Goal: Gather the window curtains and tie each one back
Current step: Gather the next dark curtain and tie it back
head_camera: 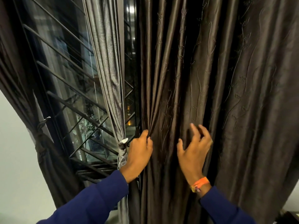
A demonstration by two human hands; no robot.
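Note:
A wide dark brown curtain [226,94] hangs loose over the right half of the view. My left hand [140,152] grips its bunched left edge, with pleats fanning up from the fist. My right hand [194,147] lies spread against the fabric further right, fingers loosely bent and blurred, holding nothing. A grey curtain [110,70] in the middle is gathered and tied with a knot [122,145]. At the far left another dark curtain [48,159] is tied back with a knot [39,138].
The window [69,88] with black metal grille bars shows between the tied curtains, dark outside. A white wall [17,175] is at lower left. A dark furniture corner [291,217] sits at bottom right.

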